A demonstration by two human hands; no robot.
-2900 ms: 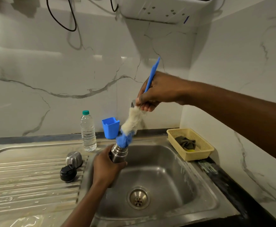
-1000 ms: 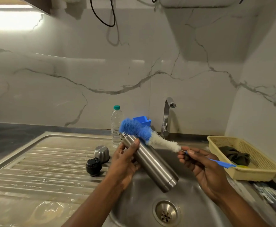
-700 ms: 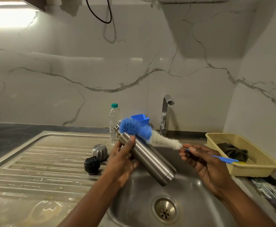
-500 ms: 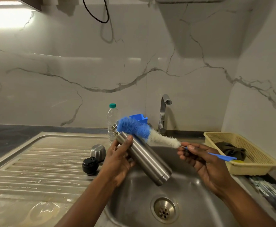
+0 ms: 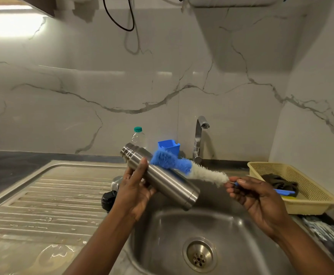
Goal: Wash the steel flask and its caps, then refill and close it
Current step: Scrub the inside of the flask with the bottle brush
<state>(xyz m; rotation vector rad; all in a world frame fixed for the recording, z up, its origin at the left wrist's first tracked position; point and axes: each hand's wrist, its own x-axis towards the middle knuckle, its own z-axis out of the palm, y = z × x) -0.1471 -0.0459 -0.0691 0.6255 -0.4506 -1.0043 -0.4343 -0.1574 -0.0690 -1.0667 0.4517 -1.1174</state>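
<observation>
My left hand [image 5: 136, 187] grips the steel flask [image 5: 162, 176] near its open neck, holding it tilted over the sink, mouth up-left and base down-right. My right hand [image 5: 255, 197] holds the blue handle of a bottle brush [image 5: 188, 168]. The brush's blue and white bristles lie against the flask's outer side. Behind my left hand, on the draining board, a black cap [image 5: 107, 199] and a steel cap [image 5: 116, 182] are partly hidden.
The sink basin [image 5: 162, 245] with its drain [image 5: 200, 255] lies below the flask. A tap [image 5: 199, 139], a blue cup [image 5: 169, 145] and a plastic water bottle [image 5: 138, 136] stand by the back wall. At right, a yellow basket [image 5: 309, 203] holds a dark cloth.
The brush left the flask's mouth and now lies along its outside. The flask went from upright to tilted, and the bristles have slid from the neck down the body.
</observation>
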